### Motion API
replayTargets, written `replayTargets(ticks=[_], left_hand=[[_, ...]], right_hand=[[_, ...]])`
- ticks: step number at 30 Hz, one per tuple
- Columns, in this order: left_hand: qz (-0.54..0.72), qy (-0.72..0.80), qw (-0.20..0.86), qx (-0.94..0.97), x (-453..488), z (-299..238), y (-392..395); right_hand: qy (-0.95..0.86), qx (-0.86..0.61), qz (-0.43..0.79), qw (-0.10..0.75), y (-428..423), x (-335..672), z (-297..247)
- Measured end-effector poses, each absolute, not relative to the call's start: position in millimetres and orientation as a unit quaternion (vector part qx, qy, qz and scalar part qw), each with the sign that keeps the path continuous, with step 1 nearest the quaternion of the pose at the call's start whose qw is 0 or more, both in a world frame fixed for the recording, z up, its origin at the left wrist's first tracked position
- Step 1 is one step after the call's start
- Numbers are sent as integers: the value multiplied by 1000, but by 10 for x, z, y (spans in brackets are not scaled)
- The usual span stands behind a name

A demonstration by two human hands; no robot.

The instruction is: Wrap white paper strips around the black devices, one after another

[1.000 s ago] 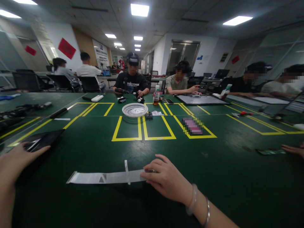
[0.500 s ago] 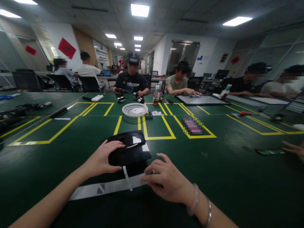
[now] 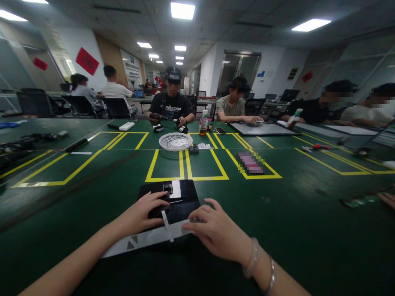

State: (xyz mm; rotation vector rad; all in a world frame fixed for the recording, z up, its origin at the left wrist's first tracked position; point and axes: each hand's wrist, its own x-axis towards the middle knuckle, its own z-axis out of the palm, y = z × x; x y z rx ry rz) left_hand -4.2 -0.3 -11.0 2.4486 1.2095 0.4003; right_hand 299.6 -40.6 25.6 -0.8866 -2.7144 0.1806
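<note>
A flat black glossy device [image 3: 177, 196] lies on the green table [image 3: 277, 230] just in front of me, below the yellow boxes. My left hand [image 3: 142, 213] rests on its near left part, fingers stretched flat on it. A long white strip [image 3: 145, 239] with a small upright tab lies across the device's near edge. My right hand [image 3: 217, 234] has its fingertips curled down on the strip's right end, pressing it. Bracelets circle my right wrist.
Yellow taped boxes [image 3: 187, 164] mark the table. A white round fan grille [image 3: 175, 142], a drink bottle [image 3: 203, 124] and a pixelated flat thing [image 3: 249, 163] lie beyond. Several people sit around the far and right sides. Another person's fingers [image 3: 387, 198] show at the right edge.
My left hand brought the black device from the far left to the middle and set it down flat at the strip. The strip's left end swung nearer to me. My right hand stayed put.
</note>
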Motion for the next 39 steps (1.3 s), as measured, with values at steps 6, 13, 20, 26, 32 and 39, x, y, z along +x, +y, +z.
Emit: replayTargets(ticks=[6,13,20,26,32,39], left_hand=[[78,475,236,845,-149,140,-20],[28,549,190,813,-111,87,-39],[25,562,133,816,-58,93,-46],[18,557,115,823,-46,95,-40],[28,539,70,839,-34,90,-28],[84,481,65,870,-9,-41,-39]], right_hand=[[-918,-377,-12,125,-312,3036,194],[-908,-403,-59,93,-241,3040,35],[-909,-405,-54,78,-226,3013,5],[-905,-417,-41,65,-274,2985,-38],[-902,-424,-45,58,-297,2962,-33],[-911,-403,-53,70,-315,2930,-37]])
